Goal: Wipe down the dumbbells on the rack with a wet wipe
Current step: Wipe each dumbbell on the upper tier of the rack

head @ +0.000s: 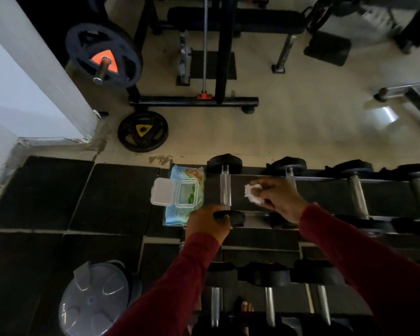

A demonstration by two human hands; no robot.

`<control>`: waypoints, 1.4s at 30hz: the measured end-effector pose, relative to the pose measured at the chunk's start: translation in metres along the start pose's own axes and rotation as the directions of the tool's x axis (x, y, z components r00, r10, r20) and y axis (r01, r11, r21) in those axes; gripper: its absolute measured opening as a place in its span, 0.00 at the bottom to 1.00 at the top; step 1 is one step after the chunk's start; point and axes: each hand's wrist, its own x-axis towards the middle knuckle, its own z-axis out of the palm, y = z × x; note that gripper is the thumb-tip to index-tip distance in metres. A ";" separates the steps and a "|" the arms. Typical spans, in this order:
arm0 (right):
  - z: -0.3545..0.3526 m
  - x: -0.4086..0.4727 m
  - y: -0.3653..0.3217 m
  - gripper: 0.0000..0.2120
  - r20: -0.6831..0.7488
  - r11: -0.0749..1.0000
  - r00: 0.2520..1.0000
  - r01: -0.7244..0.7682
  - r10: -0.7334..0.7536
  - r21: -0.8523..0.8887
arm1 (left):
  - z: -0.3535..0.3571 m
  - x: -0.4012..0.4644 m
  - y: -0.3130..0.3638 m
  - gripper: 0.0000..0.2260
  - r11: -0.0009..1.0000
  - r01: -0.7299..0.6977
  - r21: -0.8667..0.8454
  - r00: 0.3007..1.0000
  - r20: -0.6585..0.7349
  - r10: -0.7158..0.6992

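We stand over the top tier of the dumbbell rack (325,187), our left hand (207,223) curled around the near head of the leftmost dumbbell (225,187), steadying it where it lies across the rails. Our right hand (277,196) hangs just beside the chrome handle, fingers pinching a crumpled wet wipe (251,194) that is not yet touching metal. The wipe pack (184,194) lies open at the rack's left end, lid flipped back, close by the dumbbell. More dumbbells wait to the right and on the lower tier. The risks, as we judge them: a damp handle could let the weight roll under our left grip and knock the pack off the rack's end; the balled-up wipe may clean only a narrow strip; and the open lid may let the remaining wipes dry out
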 end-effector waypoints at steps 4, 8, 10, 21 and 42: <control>-0.058 -0.009 0.005 0.12 -0.025 0.994 0.998 -0.060 0.062 0.091 | 0.025 -0.014 0.036 0.11 0.995 -0.096 0.026 0.994 -0.052 0.098; -0.120 -0.008 0.017 0.16 -0.025 0.880 0.997 0.046 -0.066 -0.473 | 0.074 -0.025 0.078 0.14 0.988 -0.157 0.003 0.986 0.061 0.156; -0.136 -0.002 0.023 0.16 0.016 0.631 0.982 0.134 -0.189 -0.764 | 0.098 -0.030 0.096 0.19 0.989 -0.145 0.012 0.983 0.116 0.143; -0.113 0.036 0.040 0.04 0.331 0.318 0.900 0.413 -0.283 -0.853 | 0.162 -0.024 0.109 0.28 0.979 0.179 -0.095 0.984 0.015 -0.179; -0.107 0.040 0.048 0.04 0.361 0.339 0.883 0.453 -0.301 -0.825 | 0.174 -0.012 0.088 0.28 0.955 0.196 -0.221 0.980 0.000 -0.201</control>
